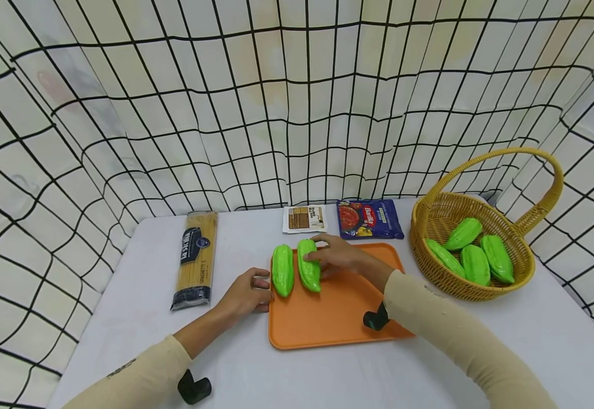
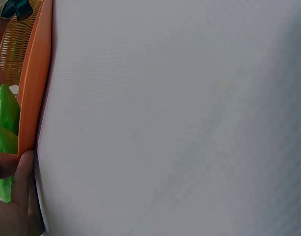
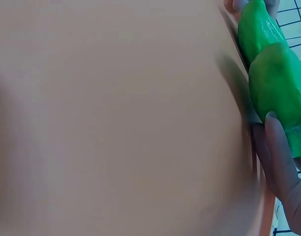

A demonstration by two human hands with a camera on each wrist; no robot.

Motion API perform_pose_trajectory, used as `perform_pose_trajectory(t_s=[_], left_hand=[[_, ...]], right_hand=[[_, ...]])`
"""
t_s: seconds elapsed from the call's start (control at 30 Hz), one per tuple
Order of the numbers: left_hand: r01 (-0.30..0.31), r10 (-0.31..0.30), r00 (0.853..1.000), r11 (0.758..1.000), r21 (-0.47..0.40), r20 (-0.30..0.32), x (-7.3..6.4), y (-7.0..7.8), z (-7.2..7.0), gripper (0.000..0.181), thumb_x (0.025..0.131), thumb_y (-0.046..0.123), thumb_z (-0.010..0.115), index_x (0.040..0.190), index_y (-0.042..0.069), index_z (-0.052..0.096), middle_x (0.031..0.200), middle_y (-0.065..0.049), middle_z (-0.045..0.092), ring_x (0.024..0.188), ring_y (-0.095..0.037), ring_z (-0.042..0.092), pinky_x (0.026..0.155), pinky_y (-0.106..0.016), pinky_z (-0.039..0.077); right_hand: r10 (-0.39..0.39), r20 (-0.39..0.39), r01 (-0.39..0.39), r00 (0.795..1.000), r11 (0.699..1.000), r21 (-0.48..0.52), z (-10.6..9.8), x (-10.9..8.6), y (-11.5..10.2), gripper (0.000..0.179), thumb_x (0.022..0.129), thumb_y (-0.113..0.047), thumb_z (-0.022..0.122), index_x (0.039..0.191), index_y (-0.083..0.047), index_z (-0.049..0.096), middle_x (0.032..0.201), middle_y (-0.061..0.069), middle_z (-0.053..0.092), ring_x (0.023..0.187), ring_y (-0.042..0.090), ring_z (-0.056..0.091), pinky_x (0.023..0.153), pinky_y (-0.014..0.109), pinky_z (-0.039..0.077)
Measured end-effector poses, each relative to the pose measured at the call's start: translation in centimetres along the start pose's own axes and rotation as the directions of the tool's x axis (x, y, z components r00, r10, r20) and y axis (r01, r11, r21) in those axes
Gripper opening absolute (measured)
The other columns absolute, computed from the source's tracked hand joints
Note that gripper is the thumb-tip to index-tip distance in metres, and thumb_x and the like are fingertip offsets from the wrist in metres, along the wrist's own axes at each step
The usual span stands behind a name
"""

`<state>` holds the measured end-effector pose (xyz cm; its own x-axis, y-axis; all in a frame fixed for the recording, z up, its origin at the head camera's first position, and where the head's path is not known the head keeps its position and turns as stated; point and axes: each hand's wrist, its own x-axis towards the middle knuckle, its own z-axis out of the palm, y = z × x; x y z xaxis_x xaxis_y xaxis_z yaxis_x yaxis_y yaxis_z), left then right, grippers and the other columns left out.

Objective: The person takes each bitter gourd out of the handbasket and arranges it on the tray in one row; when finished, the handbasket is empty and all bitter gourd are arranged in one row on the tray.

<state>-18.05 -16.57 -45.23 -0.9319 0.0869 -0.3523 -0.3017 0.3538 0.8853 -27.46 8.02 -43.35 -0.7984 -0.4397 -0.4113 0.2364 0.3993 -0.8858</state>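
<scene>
- One spaghetti pack (image 1: 196, 261) lies on the surface (image 1: 246, 352), left of your hands.
- Your left hand (image 1: 248, 292): fingers nearly together, pinching the left rim of the orange tray (image 1: 338, 318).
- First green gourd (image 1: 283, 271): inside that rim, unheld.
- Second green gourd (image 1: 309, 276): just right of the first. Your right hand (image 1: 335, 254) grips its far half, fingers parted by its width; whether it bears on the tray, cannot tell.
- Handling, judged: light, stiff, glossy, probably slippery; hold the thick middle, avoiding the tapered tip.
- Four more gourds (image 1: 476, 265): in the wicker basket (image 1: 445, 286), far right.
</scene>
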Motion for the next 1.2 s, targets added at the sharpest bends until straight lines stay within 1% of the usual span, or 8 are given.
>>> perform_pose_trajectory(t_s=[0.1, 0.27, 0.37, 0.47, 0.7, 1.0, 1.2], left_hand=[[-0.002, 0.002, 1.000, 1.000, -0.001, 0.000, 0.0, 0.0, 0.0, 0.057, 0.087, 0.000, 0.066, 0.141, 0.003, 0.048, 0.118, -0.016, 0.055, 0.093, -0.021, 0.066, 0.074, -0.031, 0.064], [-0.003, 0.003, 1.000, 1.000, -0.001, -0.002, 0.0, 0.0, 0.0, 0.057, 0.086, 0.000, 0.066, 0.141, 0.003, 0.048, 0.118, -0.016, 0.055, 0.093, -0.021, 0.066, 0.074, -0.031, 0.064], [-0.003, 0.003, 1.000, 1.000, 0.003, -0.002, 0.0, 0.1, 0.0, 0.058, 0.086, 0.000, 0.066, 0.141, 0.003, 0.048, 0.118, -0.016, 0.056, 0.093, -0.022, 0.066, 0.074, -0.031, 0.064], [0.000, 0.000, 1.000, 1.000, 0.008, -0.003, 0.0, 0.1, 0.0, 0.058, 0.086, 0.000, 0.066, 0.141, 0.003, 0.049, 0.118, -0.016, 0.056, 0.093, -0.022, 0.066, 0.074, -0.031, 0.064], [0.005, -0.005, 1.000, 1.000, -0.001, 0.002, 0.1, 0.1, 0.0, 0.058, 0.086, 0.000, 0.066, 0.141, 0.004, 0.048, 0.118, -0.016, 0.055, 0.094, -0.021, 0.065, 0.075, -0.031, 0.064], [0.009, -0.009, 1.000, 1.000, -0.001, 0.002, 0.0, 0.2, 0.0, 0.058, 0.086, -0.001, 0.066, 0.141, 0.004, 0.048, 0.117, -0.015, 0.055, 0.094, -0.021, 0.065, 0.075, -0.031, 0.064], [0.006, -0.006, 1.000, 1.000, 0.006, 0.002, 0.0, 0.2, 0.0, 0.058, 0.087, -0.001, 0.066, 0.141, 0.003, 0.048, 0.118, -0.017, 0.055, 0.094, -0.023, 0.066, 0.075, -0.030, 0.064]], right_hand=[[0.003, -0.016, -0.003, 1.000, 1.000, -0.013, 0.2, 0.0, -0.2, 0.070, 0.090, -0.029, 0.073, 0.150, -0.014, 0.038, 0.130, 0.020, 0.059, 0.088, 0.023, 0.073, 0.075, 0.037, 0.065], [-0.012, -0.030, 0.011, 0.999, 0.999, -0.035, 0.4, 0.1, -0.5, 0.069, 0.089, -0.028, 0.074, 0.148, -0.010, 0.042, 0.124, 0.021, 0.060, 0.090, 0.023, 0.071, 0.078, 0.037, 0.065], [-0.021, -0.040, 0.019, 0.999, 0.999, -0.051, 0.6, 0.2, -0.5, 0.069, 0.088, -0.030, 0.074, 0.146, -0.007, 0.044, 0.126, 0.021, 0.060, 0.094, 0.023, 0.069, 0.079, 0.037, 0.065], [-0.015, -0.048, 0.012, 0.999, 0.998, -0.055, 0.7, 0.4, -0.6, 0.070, 0.088, -0.030, 0.075, 0.147, -0.008, 0.043, 0.129, 0.022, 0.058, 0.095, 0.024, 0.069, 0.079, 0.037, 0.065], [-0.001, -0.060, -0.003, 0.998, 0.998, -0.063, 1.1, 0.7, -0.8, 0.070, 0.089, -0.029, 0.075, 0.146, -0.008, 0.042, 0.127, 0.022, 0.059, 0.093, 0.025, 0.070, 0.076, 0.037, 0.065], [-0.010, -0.060, 0.005, 0.998, 0.997, -0.083, 1.1, 0.5, -0.9, 0.071, 0.089, -0.031, 0.076, 0.146, -0.006, 0.042, 0.130, 0.023, 0.058, 0.090, 0.025, 0.070, 0.077, 0.036, 0.065], [-0.013, -0.058, 0.007, 0.998, 0.995, -0.102, 1.0, 0.4, -1.0, 0.073, 0.088, -0.031, 0.076, 0.147, -0.005, 0.041, 0.130, 0.023, 0.058, 0.092, 0.024, 0.070, 0.078, 0.035, 0.065]])
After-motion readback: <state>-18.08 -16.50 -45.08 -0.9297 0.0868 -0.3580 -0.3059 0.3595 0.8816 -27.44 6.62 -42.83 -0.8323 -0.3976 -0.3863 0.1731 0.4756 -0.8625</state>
